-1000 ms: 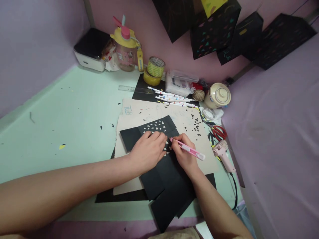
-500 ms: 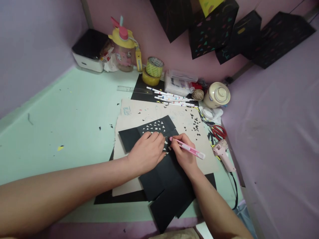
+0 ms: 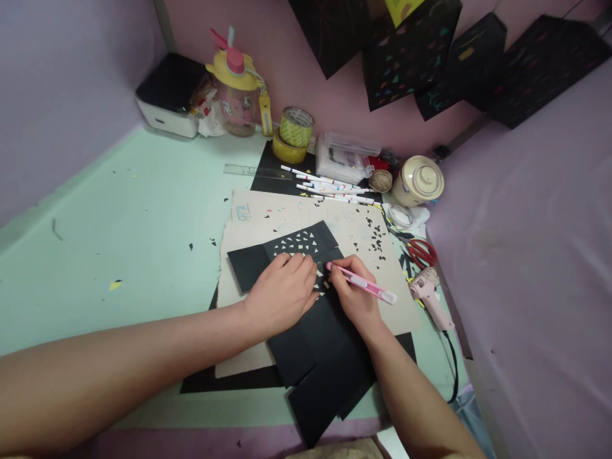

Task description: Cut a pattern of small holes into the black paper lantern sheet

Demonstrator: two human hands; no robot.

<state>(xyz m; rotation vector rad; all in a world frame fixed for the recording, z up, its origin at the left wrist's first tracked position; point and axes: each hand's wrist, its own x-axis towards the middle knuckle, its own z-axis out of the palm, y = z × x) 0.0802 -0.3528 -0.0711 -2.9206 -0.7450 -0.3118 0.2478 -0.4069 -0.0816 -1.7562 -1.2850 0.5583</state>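
A black sheet of folded card (image 3: 329, 357), with many small shapes cut out of its upper part, lies across a pale board (image 3: 258, 223). Pressed down on the cut-out area is my left hand (image 3: 284, 290), its fingers laid over the card and holding nothing. My right hand (image 3: 356, 296) grips a pink craft knife (image 3: 366, 285) like a pen. The knife's tip end meets the card just right of my left fingertips; the blade is too small to make out. Small black offcuts (image 3: 376, 239) are scattered on the board to the right.
Behind the board lie white markers (image 3: 329, 185), a ruler (image 3: 239, 169), tape rolls (image 3: 296, 131) and a clear box (image 3: 344, 159). A glue gun (image 3: 433, 296), red-handled scissors (image 3: 421, 253) and a lidded jar (image 3: 418, 180) line the right side. A bottle (image 3: 238, 95) stands at the back left.
Both hands, the knife and the card stay almost in place. The view has shifted very slightly.
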